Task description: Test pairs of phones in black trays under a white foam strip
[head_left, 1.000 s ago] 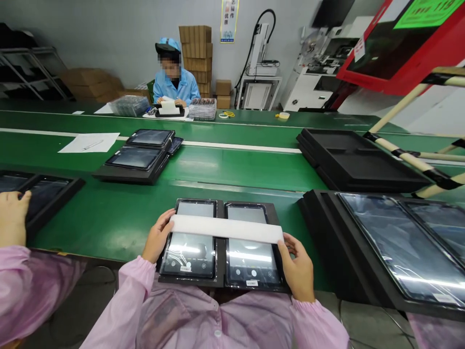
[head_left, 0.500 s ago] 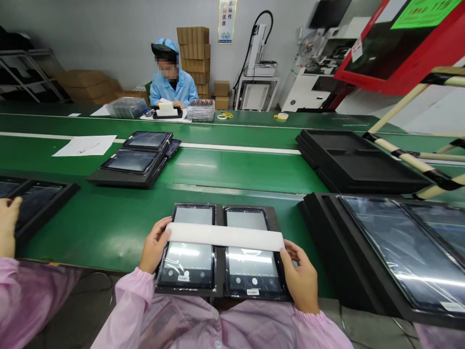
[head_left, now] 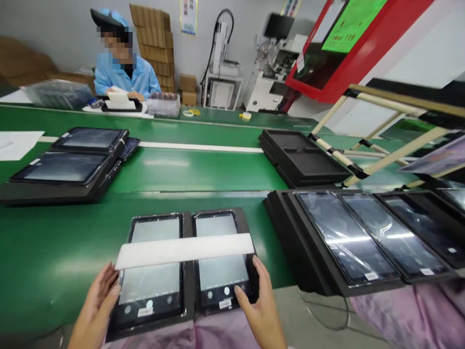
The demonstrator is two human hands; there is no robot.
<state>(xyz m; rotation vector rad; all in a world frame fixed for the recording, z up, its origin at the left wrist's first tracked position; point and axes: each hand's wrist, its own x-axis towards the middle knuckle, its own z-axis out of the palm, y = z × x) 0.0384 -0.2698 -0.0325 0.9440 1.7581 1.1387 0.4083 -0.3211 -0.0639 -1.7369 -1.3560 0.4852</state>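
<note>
Head view: both hands have let go of the white foam strip (head_left: pixel 184 250), which now lies across the two glossy tablet screens in the black tray (head_left: pixel 187 317). The left hand (head_left: pixel 95 310), open, touches the tray at 8 o'clock; the right hand (head_left: pixel 258 310), open, rests at 4 o'clock, so the strip looks placed

No text legible anywhere. Green sign (head_left: pixel 352 22) on red frame: dark print, too blurred to read. Wall poster (head_left: pixel 188 10) behind cardboard stack: characters unreadable. White stickers (head_left: pixel 145 311) on tablet screens' lower edges: print too small. White tag (head_left: pixel 300 61) on red frame: illegible.
</note>
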